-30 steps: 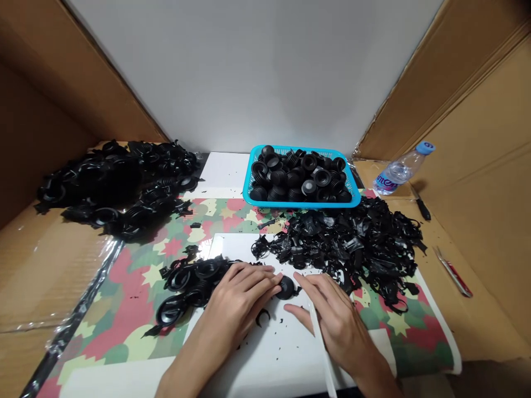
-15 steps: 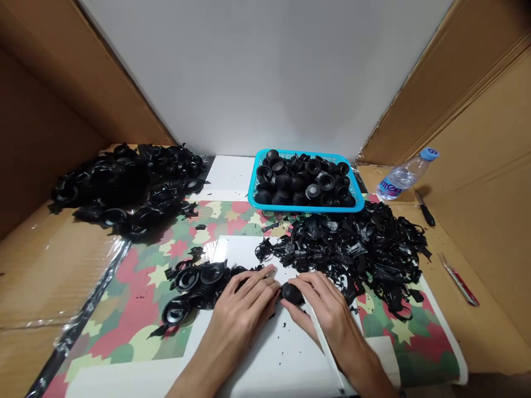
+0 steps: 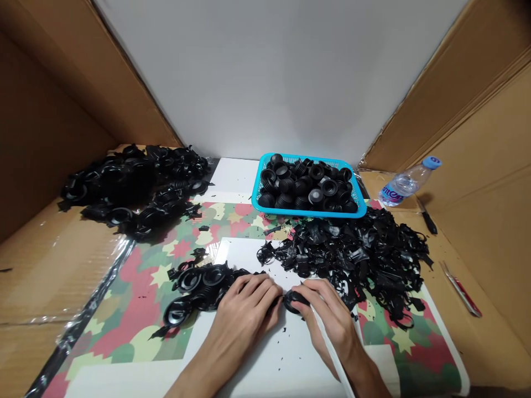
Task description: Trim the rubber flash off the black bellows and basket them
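A round black rubber piece is gripped by the thumb and fingers of my right hand, just above the white board. Beside it on the left, my left hand has its fingers curled together at the piece's left edge; what its fingertips pinch is hidden. A white strip runs from my right hand down past the wrist. Black ring-shaped pieces with ragged edges lie just left of my left hand. Black scraps are heaped beyond my right hand.
A blue basket of black ribbed pieces stands at the back. Another black heap lies at the back left. On the right are a water bottle, a black-handled tool and a red-handled tool. Cardboard walls flank the table.
My right thumb has moved up onto the black piece, which has turned and shows a rim. My left fingers have curled in more. The view has shifted slightly.
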Demonstrator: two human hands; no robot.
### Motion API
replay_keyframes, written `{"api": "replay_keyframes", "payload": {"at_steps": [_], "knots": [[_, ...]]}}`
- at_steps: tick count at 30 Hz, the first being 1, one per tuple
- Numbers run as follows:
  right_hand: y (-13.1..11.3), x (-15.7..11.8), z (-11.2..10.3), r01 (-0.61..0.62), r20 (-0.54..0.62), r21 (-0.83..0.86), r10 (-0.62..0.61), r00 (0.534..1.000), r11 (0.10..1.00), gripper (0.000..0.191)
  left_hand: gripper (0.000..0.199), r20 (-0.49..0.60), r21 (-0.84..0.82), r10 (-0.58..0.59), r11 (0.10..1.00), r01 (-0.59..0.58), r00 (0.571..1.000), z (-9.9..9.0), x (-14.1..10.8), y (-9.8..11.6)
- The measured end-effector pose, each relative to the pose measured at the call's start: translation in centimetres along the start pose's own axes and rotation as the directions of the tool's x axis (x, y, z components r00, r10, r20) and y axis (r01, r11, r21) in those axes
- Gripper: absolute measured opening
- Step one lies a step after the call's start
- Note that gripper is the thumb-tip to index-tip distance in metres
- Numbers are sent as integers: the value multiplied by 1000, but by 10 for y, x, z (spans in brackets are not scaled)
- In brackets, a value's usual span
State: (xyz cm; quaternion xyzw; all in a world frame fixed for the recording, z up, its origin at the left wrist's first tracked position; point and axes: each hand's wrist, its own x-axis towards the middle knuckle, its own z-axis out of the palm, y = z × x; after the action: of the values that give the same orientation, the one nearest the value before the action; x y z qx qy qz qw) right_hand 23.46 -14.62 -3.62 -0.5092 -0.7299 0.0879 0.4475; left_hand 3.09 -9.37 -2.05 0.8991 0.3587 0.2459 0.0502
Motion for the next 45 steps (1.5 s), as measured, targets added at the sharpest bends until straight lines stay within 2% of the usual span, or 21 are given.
{"api": "replay_keyframes", "payload": {"at_steps": [12, 18, 21, 26, 28, 31, 32, 34, 36, 41, 43, 45], "knots": [[-2, -10, 5, -36, -127, 49, 42, 991, 998, 31, 28, -6, 10, 37, 999, -37, 999, 3, -2, 3], [-1, -14, 10, -64, -254, 29, 70, 965, 998, 34, 29, -44, 2, 59, 998, -58, 997, 0, 2, 4], [-1, -15, 10, -91, -283, 17, 92, 955, 996, 32, 28, -45, -3, 57, 998, -57, 997, 1, 0, 4], [0, -16, 0, -158, -268, -25, 146, 952, 987, 20, 27, -35, -15, 49, 999, -50, 998, 6, -4, 4], [4, -17, -7, -246, -351, -47, 214, 912, 968, 16, 28, -33, -10, 39, 999, -39, 999, 6, -4, 4], [10, -18, -14, -400, -521, -68, 309, 796, 914, 19, 31, -28, -8, 35, 999, -35, 999, 2, -3, 4], [12, -19, -15, -408, -504, -63, 324, 801, 911, 20, 31, -26, -13, 40, 999, -41, 999, 0, -3, 4], [13, -18, -15, -360, -387, -31, 321, 864, 932, 26, 30, -26, -27, 51, 998, -52, 998, -3, -3, 4], [13, -16, -13, -309, -312, 5, 295, 903, 951, 29, 27, -24, -55, 20, 998, -22, 1000, -4, -5, 3], [13, -9, -10, -311, -279, 95, 325, 904, 946, 34, 29, 47, -142, -45, 988, 51, 998, -1, -11, -1], [12, -7, -9, -325, -239, 133, 349, 906, 936, 34, 25, 74, -158, -55, 985, 66, 996, -2, -9, -1], [10, -7, -8, -349, -199, 143, 373, 906, 926, 34, 31, 82, -142, -74, 986, 85, 994, -4, -4, 2]]}}
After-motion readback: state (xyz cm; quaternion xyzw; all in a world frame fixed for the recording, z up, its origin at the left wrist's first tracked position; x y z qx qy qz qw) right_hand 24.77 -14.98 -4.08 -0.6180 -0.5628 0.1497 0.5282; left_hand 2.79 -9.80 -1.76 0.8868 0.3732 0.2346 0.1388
